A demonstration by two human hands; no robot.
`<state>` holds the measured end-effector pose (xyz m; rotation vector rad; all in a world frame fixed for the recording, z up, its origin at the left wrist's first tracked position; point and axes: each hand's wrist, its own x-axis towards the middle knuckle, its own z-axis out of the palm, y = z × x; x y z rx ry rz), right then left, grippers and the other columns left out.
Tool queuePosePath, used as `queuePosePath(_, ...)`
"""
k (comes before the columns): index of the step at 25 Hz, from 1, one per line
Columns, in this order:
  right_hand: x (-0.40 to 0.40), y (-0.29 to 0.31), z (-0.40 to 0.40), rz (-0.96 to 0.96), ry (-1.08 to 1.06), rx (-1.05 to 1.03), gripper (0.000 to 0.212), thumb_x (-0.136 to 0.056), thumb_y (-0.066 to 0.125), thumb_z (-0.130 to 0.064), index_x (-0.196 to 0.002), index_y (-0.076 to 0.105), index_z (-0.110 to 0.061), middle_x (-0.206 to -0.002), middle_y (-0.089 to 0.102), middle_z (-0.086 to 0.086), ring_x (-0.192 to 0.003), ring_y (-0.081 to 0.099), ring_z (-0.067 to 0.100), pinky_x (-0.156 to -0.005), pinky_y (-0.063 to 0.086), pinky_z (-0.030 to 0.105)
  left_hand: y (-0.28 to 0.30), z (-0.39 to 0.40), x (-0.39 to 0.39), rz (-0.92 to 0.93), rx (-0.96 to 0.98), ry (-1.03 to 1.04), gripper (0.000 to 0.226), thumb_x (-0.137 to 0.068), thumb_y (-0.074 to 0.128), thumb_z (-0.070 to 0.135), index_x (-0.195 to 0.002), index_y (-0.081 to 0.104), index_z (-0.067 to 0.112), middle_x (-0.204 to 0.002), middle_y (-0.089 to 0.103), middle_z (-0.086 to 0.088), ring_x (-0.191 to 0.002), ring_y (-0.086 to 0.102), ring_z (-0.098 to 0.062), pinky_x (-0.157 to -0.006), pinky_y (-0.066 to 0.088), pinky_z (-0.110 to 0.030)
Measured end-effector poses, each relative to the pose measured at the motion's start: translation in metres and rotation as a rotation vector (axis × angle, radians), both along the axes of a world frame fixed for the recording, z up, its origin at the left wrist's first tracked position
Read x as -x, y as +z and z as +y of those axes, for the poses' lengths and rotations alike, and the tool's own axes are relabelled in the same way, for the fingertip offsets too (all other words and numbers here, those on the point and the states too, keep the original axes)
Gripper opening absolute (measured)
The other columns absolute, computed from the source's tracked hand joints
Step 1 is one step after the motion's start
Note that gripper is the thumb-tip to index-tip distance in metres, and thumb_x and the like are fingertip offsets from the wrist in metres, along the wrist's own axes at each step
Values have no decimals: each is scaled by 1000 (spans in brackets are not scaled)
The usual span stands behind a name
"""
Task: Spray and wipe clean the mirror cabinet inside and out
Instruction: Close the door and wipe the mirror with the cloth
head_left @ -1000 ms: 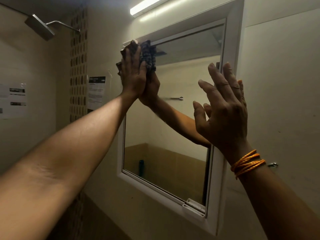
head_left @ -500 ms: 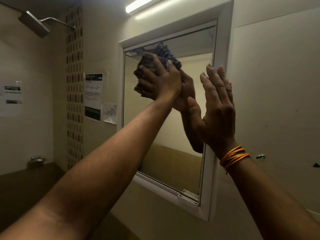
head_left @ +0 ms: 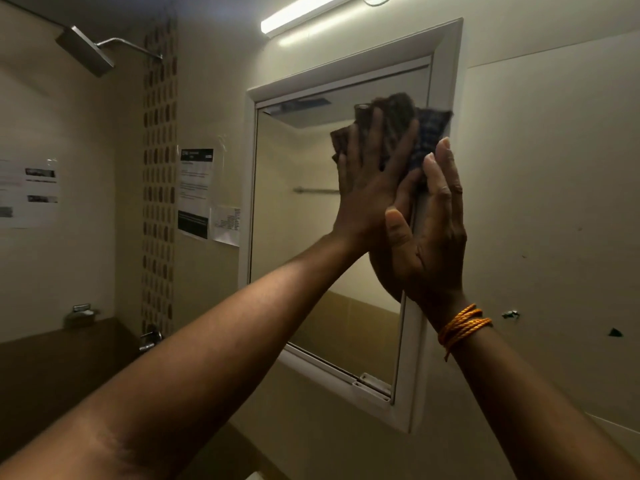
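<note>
Your left hand (head_left: 370,174) is flat on the cloth (head_left: 412,129), fingers straight and spread, pressing it against the glass high in the top right corner of the mirror cabinet (head_left: 446,74). The cloth is dark and checked, bunched under your palm, and its right edge laps over the inner edge of the white frame. You are tight against that corner: frame just above, frame just to the right.

Your right hand (head_left: 429,230) stands upright just beside the left, fingers straight and together, laid along the right side of the frame with the thumb over the glass edge. It holds nothing. The two hands are touching or very nearly so; I cannot tell which. An orange cord bracelet (head_left: 462,325) wraps your right wrist.

Open glass lies to the left and below your left hand, all the way to the left frame edge and down to the bottom rail, where a small white hinge block (head_left: 372,384) sits at the lower right.

Left of the cabinet, paper notices (head_left: 195,192) hang on the wall beside a strip of patterned tile (head_left: 159,174). The shower head (head_left: 85,55) juts out upper left, and a light bar (head_left: 304,12) glows above the frame.
</note>
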<state>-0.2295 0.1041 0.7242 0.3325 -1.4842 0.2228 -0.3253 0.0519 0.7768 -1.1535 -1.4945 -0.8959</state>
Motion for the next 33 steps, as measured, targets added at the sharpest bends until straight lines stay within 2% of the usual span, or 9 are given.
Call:
queuePosePath(4, 4, -14, 7, -65, -194, -117, 62, -97, 53, -34, -146, 46, 4, -159, 35, 24, -151, 29, 40, -120, 28, 60, -8, -32, 50, 369, 213, 64, 65, -97, 36, 49, -154, 24, 19, -162, 10, -23, -150, 0, -45, -115, 12, -66)
queuePosePath(6, 5, -19, 12, -78, -279, -171, 61, -97, 54, -35, -145, 49, 0, -159, 37, 21, -152, 27, 39, -119, 26, 62, -6, -46, 72, 443, 228, 98, 65, -98, 34, 49, -153, 27, 15, -161, 10, -24, -148, 5, -49, -115, 13, -65)
queuePosePath(8, 7, -22, 13, -80, -313, -183, 60, -96, 53, -37, -145, 50, -1, -159, 38, 19, -152, 26, 39, -119, 26, 63, -7, -55, 94, 423, 219, 118, 64, -99, 30, 51, -153, 23, 17, -161, 6, -22, -148, 5, -50, -115, 14, -65)
queuePosePath(13, 11, -26, 13, -57, -327, -166, 58, -91, 60, -32, -141, 55, -2, -157, 42, 19, -151, 29, 39, -116, 30, 64, -15, -80, 139, 194, 140, 119, 65, -100, 26, 53, -157, 1, 33, -163, 0, -24, -151, -6, -42, -118, 5, -63)
queuePosePath(18, 14, -27, 15, -34, -325, -151, 57, -91, 62, -30, -140, 56, -2, -156, 44, 18, -150, 32, 38, -115, 32, 64, -25, -100, 167, -156, -7, 67, 66, -100, 28, 53, -157, 7, 29, -165, -11, -12, -152, -14, -32, -118, 1, -64)
queuePosePath(21, 15, -29, 14, -22, -327, -134, 56, -91, 62, -30, -139, 56, -1, -155, 45, 19, -150, 33, 37, -115, 32, 63, -30, -89, 151, -435, -140, 43, 66, -98, 23, 53, -158, 4, 34, -166, -13, -5, -151, -17, -32, -119, -8, -61)
queuePosePath(26, 13, -30, 10, -25, -289, -108, 60, -92, 59, -31, -143, 51, 2, -157, 42, 20, -151, 31, 38, -118, 30, 61, -28, -54, 85, -943, -286, -5, 62, -99, 13, 59, -155, -10, 42, -164, -21, -4, -149, -20, -37, -116, -12, -61)
queuePosePath(28, 11, -30, 8, -24, -258, -100, 63, -94, 56, -34, -144, 49, 4, -157, 40, 23, -151, 29, 40, -118, 30, 61, -27, -44, 60, -1002, -279, -59, 61, -101, 14, 59, -153, -13, 44, -163, -26, -2, -148, -23, -37, -115, -13, -63)
queuePosePath(33, 5, -27, 5, -21, -159, -61, 71, -98, 47, -43, -145, 43, 10, -158, 34, 29, -151, 24, 44, -121, 26, 58, -26, -12, -8, -932, -245, -73, 63, -101, 18, 58, -151, -16, 46, -161, -31, -1, -146, -27, -37, -114, -11, -66)
